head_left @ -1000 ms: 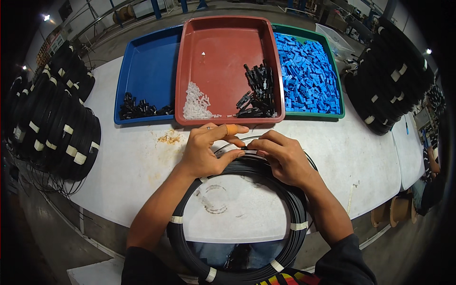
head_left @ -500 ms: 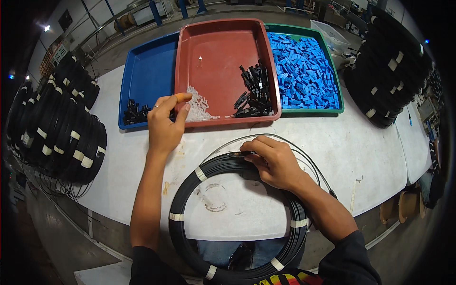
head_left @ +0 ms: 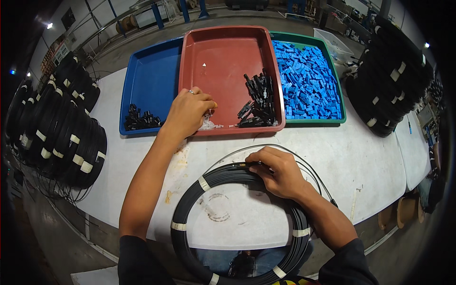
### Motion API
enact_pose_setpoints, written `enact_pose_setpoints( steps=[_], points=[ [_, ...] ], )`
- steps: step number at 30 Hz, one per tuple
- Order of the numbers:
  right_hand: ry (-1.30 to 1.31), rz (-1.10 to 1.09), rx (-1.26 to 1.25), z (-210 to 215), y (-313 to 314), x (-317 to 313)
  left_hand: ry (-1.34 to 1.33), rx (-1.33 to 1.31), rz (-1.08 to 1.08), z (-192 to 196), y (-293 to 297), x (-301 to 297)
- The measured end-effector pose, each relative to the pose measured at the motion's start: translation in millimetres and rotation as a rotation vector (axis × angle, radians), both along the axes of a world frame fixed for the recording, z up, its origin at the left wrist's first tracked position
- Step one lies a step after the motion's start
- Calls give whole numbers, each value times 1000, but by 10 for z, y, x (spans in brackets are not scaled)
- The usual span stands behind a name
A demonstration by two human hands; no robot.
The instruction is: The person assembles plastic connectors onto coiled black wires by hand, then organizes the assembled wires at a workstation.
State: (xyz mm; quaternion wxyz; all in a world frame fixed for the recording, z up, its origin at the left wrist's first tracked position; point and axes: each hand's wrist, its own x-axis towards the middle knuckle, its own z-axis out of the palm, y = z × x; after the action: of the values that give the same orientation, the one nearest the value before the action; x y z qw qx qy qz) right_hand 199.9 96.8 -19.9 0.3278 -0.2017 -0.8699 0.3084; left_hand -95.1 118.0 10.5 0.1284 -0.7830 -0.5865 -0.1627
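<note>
My left hand (head_left: 190,110) reaches over the front edge of the red tray (head_left: 216,57). Its fingers are pinched together in a pile of small clear plastic pieces (head_left: 208,125), with whitish bits at the fingertips, which are partly hidden. My right hand (head_left: 280,173) is closed on a black cable end (head_left: 243,165), which lies along the top of a coil of black cable (head_left: 179,209). White tape bands bind the coil, which stands partly on the table and hangs over its near edge towards my lap.
Black connector parts (head_left: 260,102) fill the red tray's right side. A blue tray (head_left: 154,78) at left holds more black parts; a green tray (head_left: 343,102) at right holds blue clips. Taped cable coils are stacked at left (head_left: 66,142) and right (head_left: 384,80). A loose cable loop arcs behind my coil.
My left hand has moved right and down into the clear pieces, its fingers curling downward. My right hand keeps its hold on the cable end. The whole view has shifted slightly.
</note>
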Motion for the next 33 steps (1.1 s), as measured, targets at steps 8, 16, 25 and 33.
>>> enact_pose_setpoints(
  steps=[8, 16, 25, 33],
  points=[
    [-3, 10, -57, 24, 3, -5, 284, 143, -53, 10, 113, -199],
    [-31, -13, -158, 73, -8, -37, 190, -22, 73, 140, 117, -388],
    [-35, -24, -141, 55, 4, -46, 265, 100, 17, -41, 242, -306],
    [-32, -17, -118, 46, 6, -30, 234, 47, 18, 4, 255, -286]
  ],
)
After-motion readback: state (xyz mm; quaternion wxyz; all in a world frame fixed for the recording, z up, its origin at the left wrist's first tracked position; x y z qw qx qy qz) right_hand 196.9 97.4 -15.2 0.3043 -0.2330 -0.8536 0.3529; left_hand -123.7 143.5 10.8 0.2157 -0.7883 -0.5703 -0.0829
